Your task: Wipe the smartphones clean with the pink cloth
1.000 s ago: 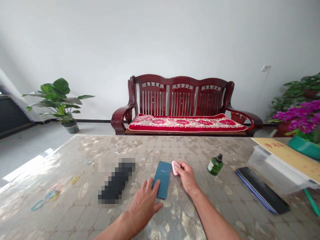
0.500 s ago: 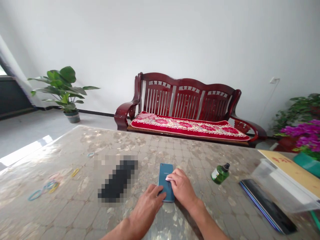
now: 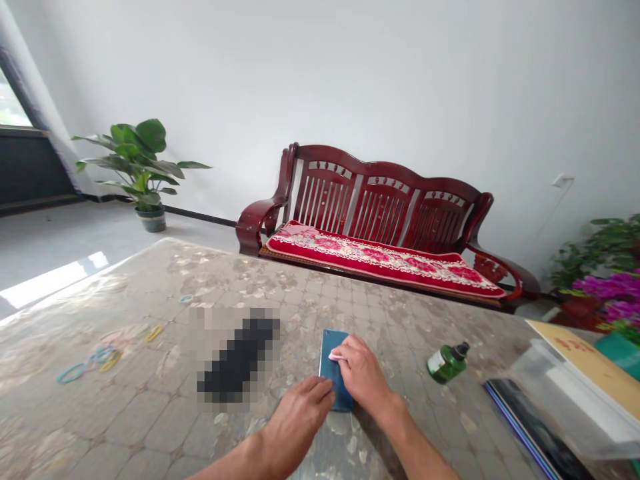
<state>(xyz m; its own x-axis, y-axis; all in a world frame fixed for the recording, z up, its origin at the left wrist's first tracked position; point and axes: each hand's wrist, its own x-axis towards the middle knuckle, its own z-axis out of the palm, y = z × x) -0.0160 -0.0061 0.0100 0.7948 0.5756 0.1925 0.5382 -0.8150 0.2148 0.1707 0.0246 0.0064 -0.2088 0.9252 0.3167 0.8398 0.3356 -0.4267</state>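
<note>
A blue smartphone [image 3: 341, 395] lies back side up on the patterned tabletop, its camera at the far left corner. My left hand [image 3: 304, 408] grips its near left edge, fingers bent over the back. Pinched in the fingers of my right hand [image 3: 361, 371] is a small pinkish-white cloth [image 3: 336, 357], mostly hidden, which presses on the middle of the phone's back. Right of my hands stands a green bottle [image 3: 444, 364] with a black top. On the left lies a dark, pixelated object [image 3: 235, 363] whose kind I cannot make out.
Coloured hair ties [image 3: 107, 357] lie at the left of the table [image 3: 165, 420]. On the right are dark phones [image 3: 535, 427] and a clear plastic box [image 3: 565, 393] with a tan folder [image 3: 585, 347] on it. Behind stands a wooden bench [image 3: 380, 207], with a potted plant [image 3: 143, 160] farther left.
The view has tilted and shifted slightly. My right hand and the cloth have moved a little towards the phone's left edge; my left hand still touches the near left edge.
</note>
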